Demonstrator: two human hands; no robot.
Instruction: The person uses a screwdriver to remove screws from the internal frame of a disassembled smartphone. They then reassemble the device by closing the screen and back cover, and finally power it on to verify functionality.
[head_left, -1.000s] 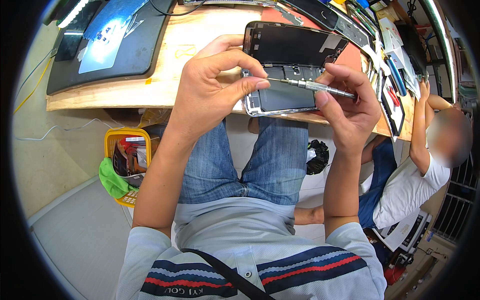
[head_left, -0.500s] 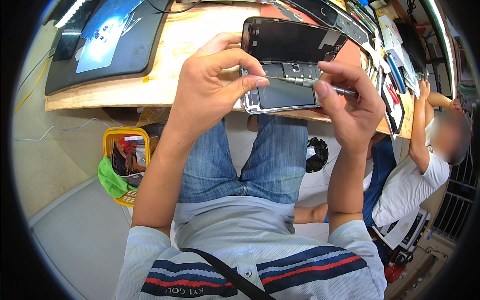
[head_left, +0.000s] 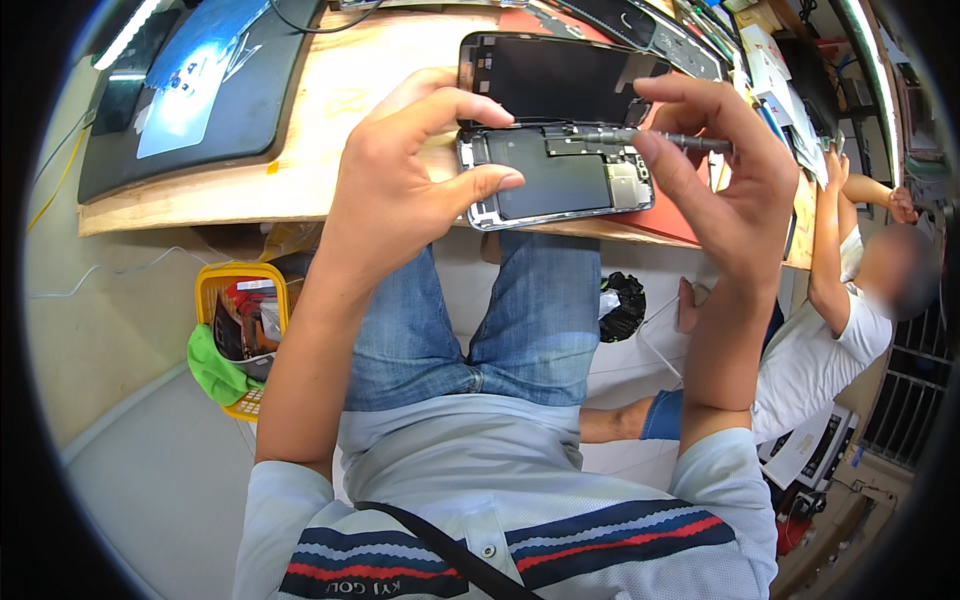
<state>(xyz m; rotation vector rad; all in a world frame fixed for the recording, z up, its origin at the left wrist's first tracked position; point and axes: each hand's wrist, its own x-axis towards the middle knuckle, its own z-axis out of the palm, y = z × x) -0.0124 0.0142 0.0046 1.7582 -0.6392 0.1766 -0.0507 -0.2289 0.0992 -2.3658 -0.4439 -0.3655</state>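
An opened smartphone point(head_left: 550, 185) lies at the front of the bench, its black screen point(head_left: 555, 80) raised behind the exposed battery and boards. My left hand point(head_left: 390, 180) grips it at the left side, thumb and index fingertip apart over the inside. My right hand point(head_left: 725, 180) holds a silver pen-style screwdriver point(head_left: 680, 140) nearly level above the top of the phone body; where its tip meets the insides is too small to tell. A red mat point(head_left: 665, 220) shows under the phone's right end.
A wooden bench point(head_left: 180, 215) carries a dark pad point(head_left: 110, 175) and papers and tools point(head_left: 760, 50). Below stands a yellow basket point(head_left: 205, 290) with a green cloth; a black bag point(head_left: 620, 305) is on the floor. A co-worker point(head_left: 830, 360) sits at the right, hands raised.
My left fingers have spread from the screwdriver's tip onto the phone. My right hand has moved right and up with the screwdriver. The phone has shifted slightly left.
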